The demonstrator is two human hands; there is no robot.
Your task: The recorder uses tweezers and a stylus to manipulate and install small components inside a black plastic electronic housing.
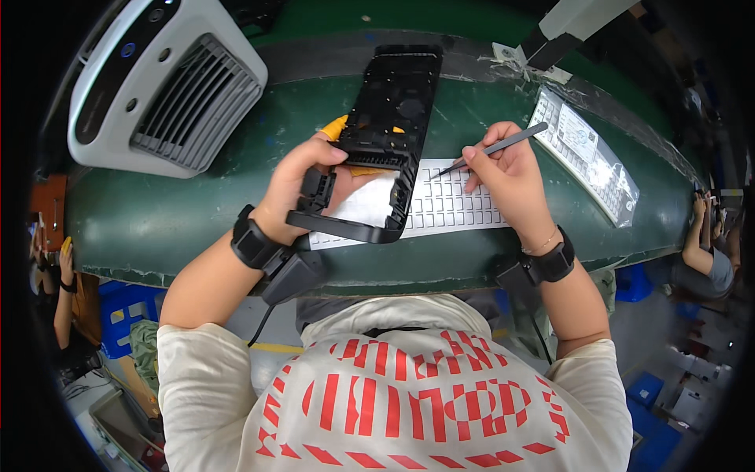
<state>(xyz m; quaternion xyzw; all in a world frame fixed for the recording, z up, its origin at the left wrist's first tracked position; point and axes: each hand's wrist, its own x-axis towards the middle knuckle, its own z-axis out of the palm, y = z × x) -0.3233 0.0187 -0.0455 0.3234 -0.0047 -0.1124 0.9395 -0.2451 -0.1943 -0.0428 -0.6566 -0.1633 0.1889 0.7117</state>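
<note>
Black plastic, a long flat housing frame (389,130) sits at centre frame, raised above the bench. Its long axis runs from lower left to upper right: the near end, an open rectangular window, points toward the person's chest; the far end points to the top of the frame. The left hand (303,185) is closed around the frame's lower left edge, thumb on top, fingers beneath. A yellow part (336,126) shows just behind the frame's left edge; what it is cannot be told.

The right hand (511,177), just right of the frame, is pinched shut on grey tweezers (495,147), tip pointing left and down onto a white sheet of small labels (452,204) lying flat on the bench, partly under the frame.

A clear bag (590,153) holding another label sheet lies at upper right, well apart. The green bench top (173,212) carries a white vented machine (161,82) at upper left. Both wrists wear black bands with cabled units. Other people's arms show at the far left and right edges.
</note>
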